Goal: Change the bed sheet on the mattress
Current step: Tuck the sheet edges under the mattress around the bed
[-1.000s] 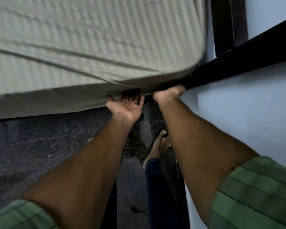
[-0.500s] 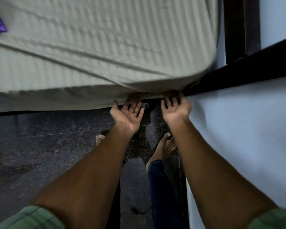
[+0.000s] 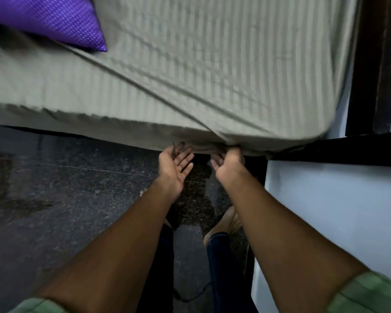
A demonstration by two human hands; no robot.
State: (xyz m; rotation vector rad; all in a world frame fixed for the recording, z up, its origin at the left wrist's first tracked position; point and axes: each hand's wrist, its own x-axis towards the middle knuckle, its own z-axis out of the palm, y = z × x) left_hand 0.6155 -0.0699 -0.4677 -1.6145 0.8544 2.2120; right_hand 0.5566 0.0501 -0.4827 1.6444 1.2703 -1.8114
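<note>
The striped grey-green bed sheet [image 3: 212,71] lies spread over the mattress [image 3: 298,134], draped down its near edge close to the near right corner, where a long diagonal crease runs to the hem. The step in hand looks like tucking that hem under the mattress. The left hand [image 3: 175,164] is palm-up just below the hanging edge, its fingers [image 3: 185,158] straight and spread, holding nothing, the tips at or just under the cloth. The right hand [image 3: 229,162] sits beside it, its fingers curled up into the fold of sheet at the edge; it seems to pinch the cloth, though the fingertips are hidden. To do this well, I judge the right hand should pull the slack towards the corner so the crease flattens, while the flat left hand slides the hem under, working along the near edge. The dark bed frame [image 3: 336,154] at the corner leaves little room beside the wall [image 3: 336,211]. A purple pillow [image 3: 54,19] rests at the far left.
</note>
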